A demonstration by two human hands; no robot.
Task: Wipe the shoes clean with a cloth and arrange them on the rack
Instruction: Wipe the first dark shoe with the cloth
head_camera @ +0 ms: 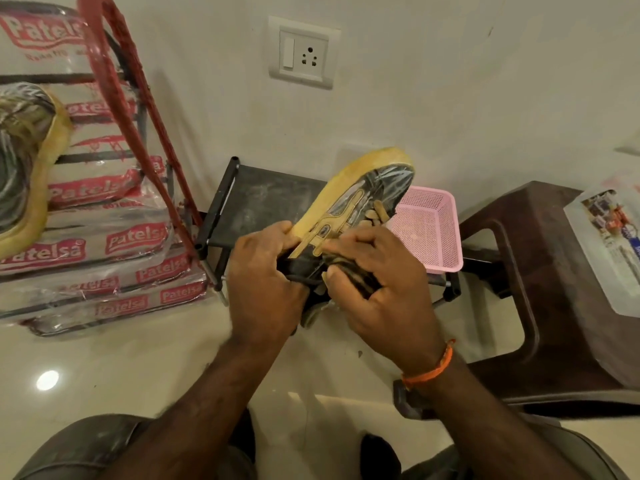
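A black shoe with a yellow sole and tan trim (360, 199) is held in the air above the low black rack (263, 202), toe pointing up and to the right. My left hand (265, 271) grips its heel end. My right hand (377, 282) grips a dark striped cloth (349, 275) and presses it against the shoe's side. The matching second shoe (24, 168) sits at the far left, on the stack of bags.
A pink mesh basket (436, 233) stands on the rack's right part. A brown plastic stool (540, 289) with a white printed bag (613, 247) is at the right. Stacked Patelsa bags (114, 244) and a red-strapped stand (138, 109) fill the left. A wall socket (304, 51) is above.
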